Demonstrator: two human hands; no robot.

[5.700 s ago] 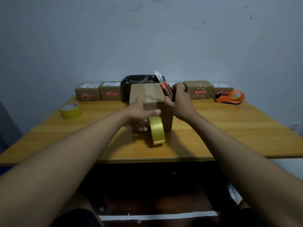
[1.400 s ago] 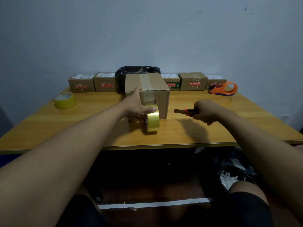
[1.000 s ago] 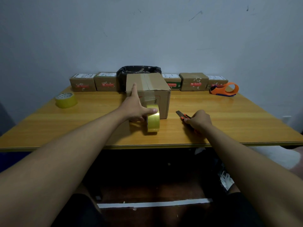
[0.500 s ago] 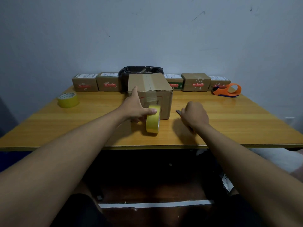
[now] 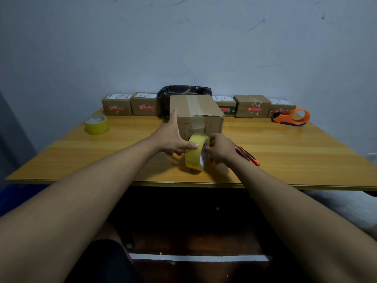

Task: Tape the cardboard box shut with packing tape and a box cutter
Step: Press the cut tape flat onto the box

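Note:
A brown cardboard box (image 5: 195, 108) stands at the middle of the wooden table (image 5: 285, 152), with a strip of clear tape running along its top seam and down its front face. A yellow roll of packing tape (image 5: 194, 155) stands on edge right in front of the box. My left hand (image 5: 171, 137) holds the roll from the left, thumb across its rim, index finger up against the box's left corner. My right hand (image 5: 219, 149) grips the roll's right side. The orange and black box cutter (image 5: 247, 155) lies on the table just right of my right wrist.
A second yellow tape roll (image 5: 97, 125) sits at the far left. An orange tape dispenser (image 5: 292, 117) lies at the far right. Several small labelled cartons (image 5: 117, 104) line the wall, with a black-bagged bin (image 5: 184, 91) behind the box.
My right hand has put the box cutter down on the table and moved left onto the tape roll. My left hand has stayed on the roll and the box's corner.

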